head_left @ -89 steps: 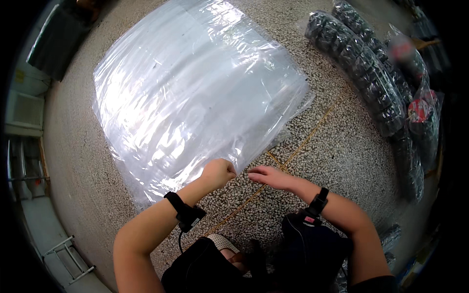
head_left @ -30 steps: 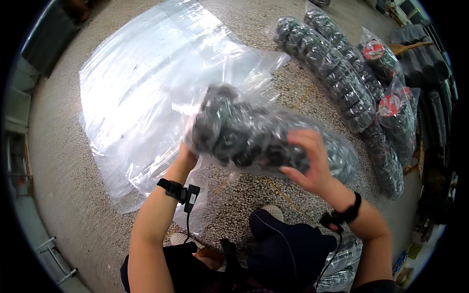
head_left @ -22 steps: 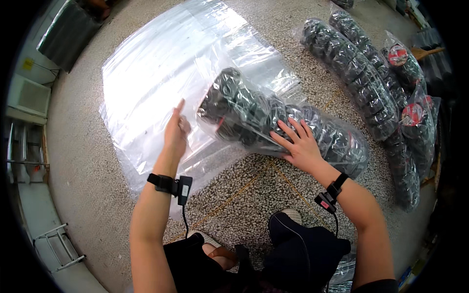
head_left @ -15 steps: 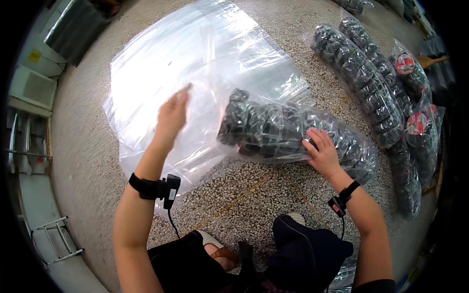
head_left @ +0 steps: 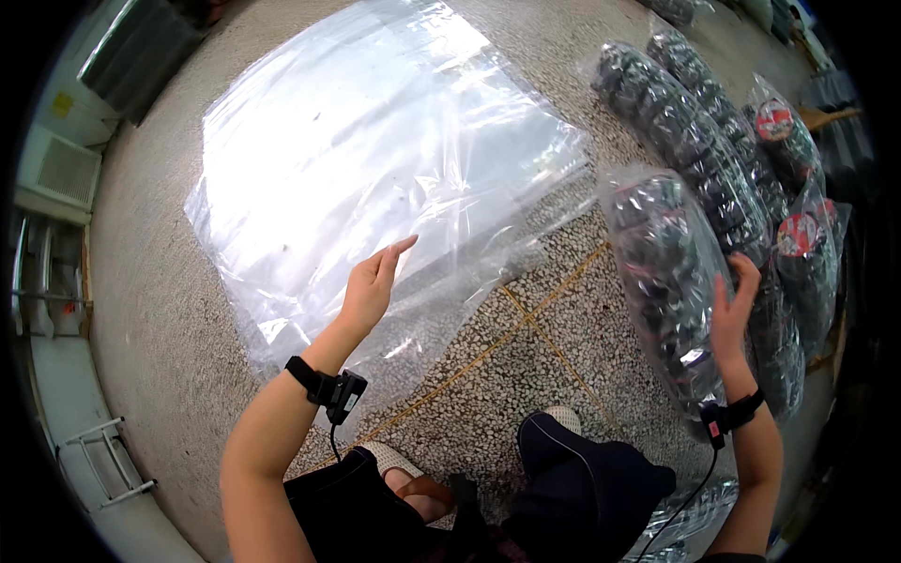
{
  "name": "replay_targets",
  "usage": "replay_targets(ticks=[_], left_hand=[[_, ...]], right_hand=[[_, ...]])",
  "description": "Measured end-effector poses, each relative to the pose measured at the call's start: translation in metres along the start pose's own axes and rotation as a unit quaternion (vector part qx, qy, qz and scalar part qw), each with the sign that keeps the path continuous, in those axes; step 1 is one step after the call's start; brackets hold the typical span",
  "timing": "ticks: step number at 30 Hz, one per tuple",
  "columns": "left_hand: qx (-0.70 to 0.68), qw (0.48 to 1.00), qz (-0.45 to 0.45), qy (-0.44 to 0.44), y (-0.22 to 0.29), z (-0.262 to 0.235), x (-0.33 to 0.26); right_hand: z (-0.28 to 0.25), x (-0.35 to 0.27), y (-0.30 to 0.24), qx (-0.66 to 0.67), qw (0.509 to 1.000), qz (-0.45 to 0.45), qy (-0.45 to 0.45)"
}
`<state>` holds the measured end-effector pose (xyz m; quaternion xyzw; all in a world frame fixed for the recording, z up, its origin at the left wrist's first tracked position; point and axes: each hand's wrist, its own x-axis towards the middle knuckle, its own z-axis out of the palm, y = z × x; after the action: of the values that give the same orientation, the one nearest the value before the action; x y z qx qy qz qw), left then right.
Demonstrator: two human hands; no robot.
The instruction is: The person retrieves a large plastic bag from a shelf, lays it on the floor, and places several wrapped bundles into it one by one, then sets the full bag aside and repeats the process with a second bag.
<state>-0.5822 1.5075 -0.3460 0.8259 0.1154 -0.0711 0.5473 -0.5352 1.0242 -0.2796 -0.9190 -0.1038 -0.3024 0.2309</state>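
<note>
Clear plastic sheeting [head_left: 375, 159] lies spread flat on the speckled floor [head_left: 526, 375], with a row of bagged dark rolls [head_left: 699, 131] lined up to its right. Just right of the sheeting's lower corner, a bagged bundle of dark rolls [head_left: 666, 281] rests under the right hand [head_left: 730, 314], fingers spread against it, while the left hand [head_left: 371, 286] hovers over the sheeting's near edge, fingers open and straight.
</note>
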Motion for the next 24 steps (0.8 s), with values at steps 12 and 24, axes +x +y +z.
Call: replay_targets(ticks=[12, 24], left_hand=[[-0.079, 0.988, -0.087, 0.103, 0.044, -0.017, -0.057], [0.336, 0.93, 0.063, -0.133, 0.02, 0.007, -0.104]], right_hand=[[0.273, -0.054, -0.092, -0.046, 0.9, -0.202, -0.384], [0.255, -0.029, 0.02, 0.401, 0.785, 0.35, -0.318]])
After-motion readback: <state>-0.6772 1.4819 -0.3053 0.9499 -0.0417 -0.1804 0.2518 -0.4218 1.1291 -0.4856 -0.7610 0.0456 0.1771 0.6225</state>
